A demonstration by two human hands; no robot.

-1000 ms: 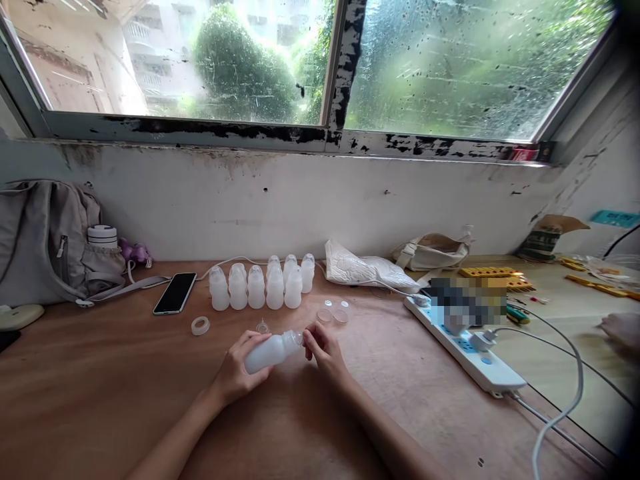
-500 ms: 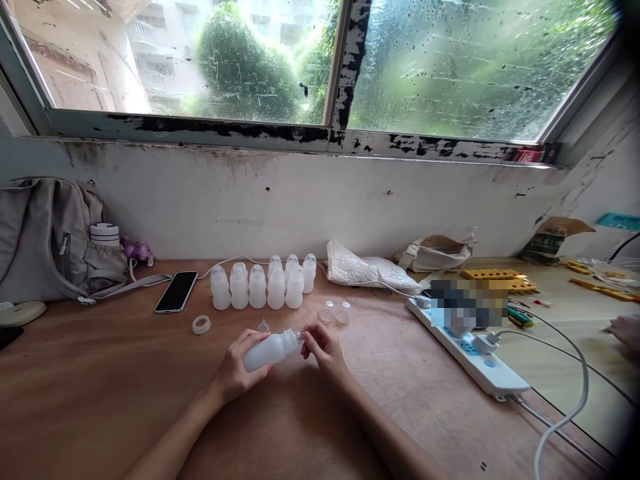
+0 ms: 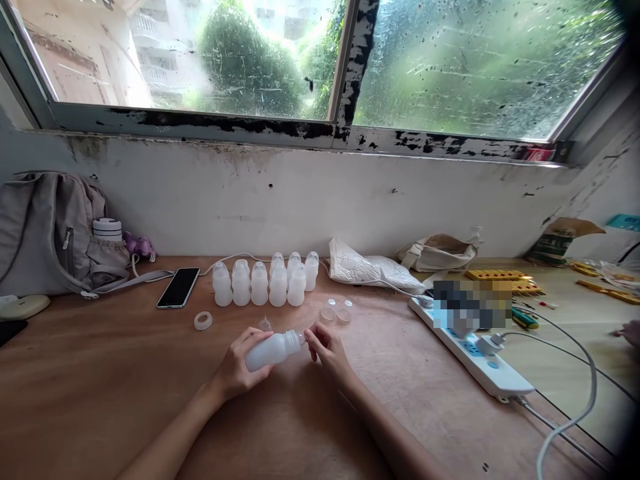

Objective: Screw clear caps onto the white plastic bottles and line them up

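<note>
My left hand is wrapped round a frosted white baby bottle, tilted with its threaded neck to the right. At the bottle's mouth is a small clear piece, perhaps a teat. My right hand pinches at its tip with thumb and fingers. Just beyond the bottle, a clear teat stands on the table. A white screw ring lies to the left. Clear round discs lie to the right, with small white pieces behind them.
Several capped bottles stand in rows near the wall. Left of them are a phone and a grey backpack. On the right lie a white pouch, a power strip with cables, and yellow parts. Another person's hand shows at the right edge.
The view has shifted slightly. Both hands keep their hold on the bottle and the clear piece, with little visible movement. The other person's hand has drawn back toward the right edge.
</note>
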